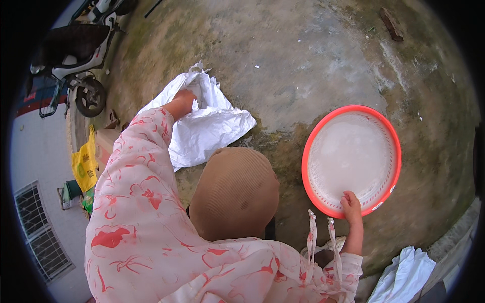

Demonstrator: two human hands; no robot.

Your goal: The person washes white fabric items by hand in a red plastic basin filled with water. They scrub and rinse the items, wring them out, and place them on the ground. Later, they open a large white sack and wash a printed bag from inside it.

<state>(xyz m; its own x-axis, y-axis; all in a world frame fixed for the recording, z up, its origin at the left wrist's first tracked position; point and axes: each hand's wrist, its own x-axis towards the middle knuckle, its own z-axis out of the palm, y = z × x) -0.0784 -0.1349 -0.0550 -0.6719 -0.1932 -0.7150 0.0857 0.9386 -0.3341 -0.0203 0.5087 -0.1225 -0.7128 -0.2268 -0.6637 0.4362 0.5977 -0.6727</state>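
My left hand [184, 101] reaches into the mouth of a crumpled white woven sack [212, 130] on the ground. Its fingers are mostly hidden by the sack, so what they touch cannot be made out. To the right stands a round red-rimmed plastic basin [398, 151] with a slotted inner wall. Cloudy, whitish liquid [346, 159] with some bubbles fills it. At the basin's near edge, my right hand [351, 206] is over the rim with its fingers curled inward. Whether those fingers grip anything is unclear. My brown-clad knee [237, 193] lies between sack and basin.
A parked scooter [85, 64] is at upper left. Below it are a cardboard box [106, 142] and a yellow bag [85, 163] bearing writing. A brick-like block [391, 24] lies on the stained concrete [280, 91] at upper right. Another white sack [403, 276] lies at lower right.
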